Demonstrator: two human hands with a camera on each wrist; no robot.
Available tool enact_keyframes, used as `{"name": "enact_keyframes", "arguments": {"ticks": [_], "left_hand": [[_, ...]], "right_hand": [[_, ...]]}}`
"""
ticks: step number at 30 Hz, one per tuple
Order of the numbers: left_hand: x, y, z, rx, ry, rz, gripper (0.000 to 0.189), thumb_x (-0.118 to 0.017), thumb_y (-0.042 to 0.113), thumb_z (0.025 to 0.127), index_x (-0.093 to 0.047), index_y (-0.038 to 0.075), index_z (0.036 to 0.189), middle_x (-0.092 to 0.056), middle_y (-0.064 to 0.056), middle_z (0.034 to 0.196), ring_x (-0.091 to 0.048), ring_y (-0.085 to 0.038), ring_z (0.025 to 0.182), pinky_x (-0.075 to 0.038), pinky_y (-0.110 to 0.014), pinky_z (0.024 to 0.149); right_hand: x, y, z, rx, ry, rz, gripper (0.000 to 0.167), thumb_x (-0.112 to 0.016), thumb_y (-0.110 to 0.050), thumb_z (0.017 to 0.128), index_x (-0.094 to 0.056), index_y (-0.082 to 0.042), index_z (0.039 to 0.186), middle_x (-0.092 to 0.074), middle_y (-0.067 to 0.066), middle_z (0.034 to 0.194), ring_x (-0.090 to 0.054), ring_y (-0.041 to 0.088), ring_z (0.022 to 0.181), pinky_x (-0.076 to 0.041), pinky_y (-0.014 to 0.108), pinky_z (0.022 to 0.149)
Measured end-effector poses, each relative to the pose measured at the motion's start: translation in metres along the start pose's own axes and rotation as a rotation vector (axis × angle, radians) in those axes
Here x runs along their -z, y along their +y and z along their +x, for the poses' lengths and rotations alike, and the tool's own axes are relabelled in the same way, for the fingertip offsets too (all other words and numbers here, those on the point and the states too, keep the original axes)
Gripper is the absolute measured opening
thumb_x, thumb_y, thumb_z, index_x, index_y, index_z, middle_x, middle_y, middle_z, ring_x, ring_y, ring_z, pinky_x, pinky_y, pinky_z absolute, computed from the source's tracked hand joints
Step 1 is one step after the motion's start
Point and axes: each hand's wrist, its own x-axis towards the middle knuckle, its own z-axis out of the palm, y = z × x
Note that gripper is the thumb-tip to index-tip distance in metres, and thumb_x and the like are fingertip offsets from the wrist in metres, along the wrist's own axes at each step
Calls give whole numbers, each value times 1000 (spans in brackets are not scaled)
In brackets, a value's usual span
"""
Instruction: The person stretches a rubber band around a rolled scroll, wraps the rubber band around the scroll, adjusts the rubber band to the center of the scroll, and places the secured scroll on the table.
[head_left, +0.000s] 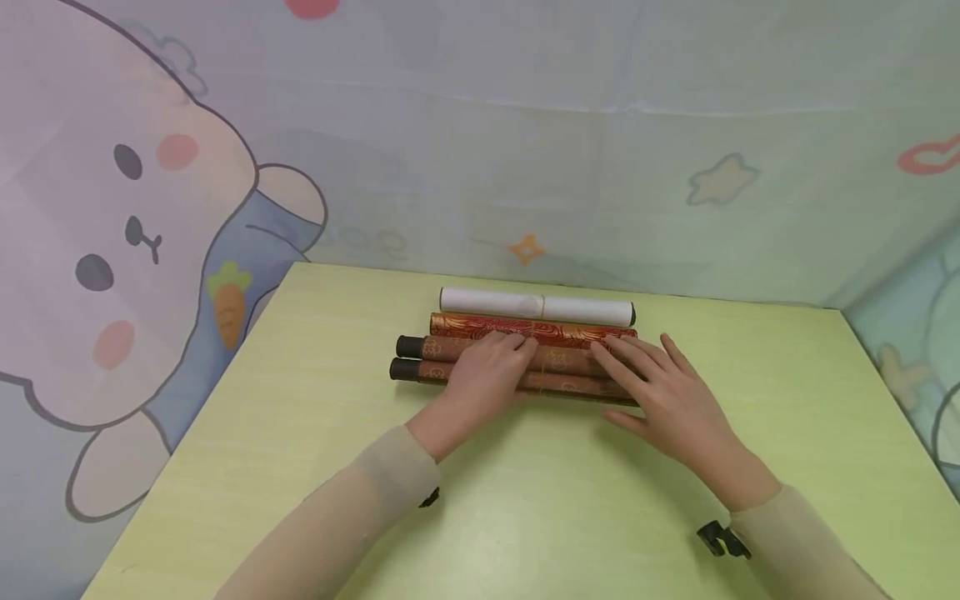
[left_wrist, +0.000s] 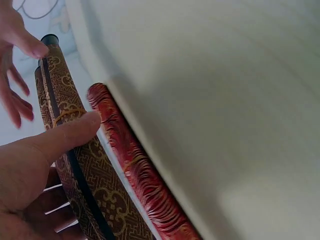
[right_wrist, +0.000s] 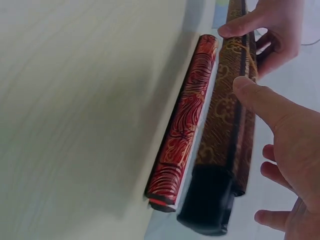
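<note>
Two brown patterned scrolls (head_left: 562, 360) with black end knobs lie side by side on the table, a thin yellow band around them. My left hand (head_left: 486, 375) grips them near the middle; in the left wrist view its thumb (left_wrist: 70, 134) lies across the top and the fingers pass behind. Over their right end my right hand (head_left: 671, 398) is spread, fingers mostly straight. The right wrist view has its thumb (right_wrist: 265, 100) at the scroll's surface, the other fingers apart from it. Just beyond lies a red and gold patterned roll (head_left: 510, 327).
A white roll (head_left: 487, 302) with a thin band lies behind the red one, farthest from me. The pale yellow table (head_left: 525, 517) ends at a cloth backdrop (head_left: 487, 167) printed with a cartoon animal and stars. More printed cloth hangs at the right.
</note>
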Motion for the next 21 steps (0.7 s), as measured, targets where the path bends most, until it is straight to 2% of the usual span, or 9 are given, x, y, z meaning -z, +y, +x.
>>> {"name": "enact_keyframes", "arguments": {"ticks": [3, 8, 13, 17, 21], "left_hand": [[-7, -3, 2, 18, -72, -44, 65, -93, 33, 86, -67, 6, 140, -72, -9, 130, -70, -29, 119, -60, -38, 98], [-18, -11, 8, 40, -176, -100, 72, -93, 40, 85, -65, 6, 143, -70, -9, 134, -68, -29, 121, -61, -40, 96], [-27, -18, 12, 66, -257, -132, 75, -91, 40, 87, -62, 6, 147, -67, -11, 141, -66, -29, 127, -58, -42, 102], [-33, -23, 14, 80, -290, -160, 74, -91, 38, 88, -61, 6, 148, -67, -11, 142, -64, -30, 129, -56, -43, 106], [-35, -26, 15, 80, -298, -168, 76, -91, 38, 87, -60, 7, 149, -66, -11, 140, -64, -29, 128, -57, -43, 104]], "right_hand": [[1, 0, -8, -16, -16, -4, 78, -30, -67, 109, -54, -10, 157, -62, 20, 145, -61, 44, 128, -42, 74, 110], [2, 1, -22, -47, -33, 12, 78, -30, -67, 110, -56, -8, 154, -63, 19, 143, -61, 43, 128, -44, 75, 107], [0, 1, -34, -80, -51, 15, 80, -30, -69, 109, -59, -9, 153, -64, 19, 142, -61, 42, 128, -44, 74, 107], [-2, 2, -41, -94, -63, 17, 80, -28, -70, 108, -58, -12, 153, -63, 18, 143, -61, 42, 129, -45, 74, 107], [-3, 3, -45, -113, -78, 23, 81, -28, -71, 107, -58, -13, 154, -63, 17, 144, -60, 42, 130, -44, 74, 107]]}}
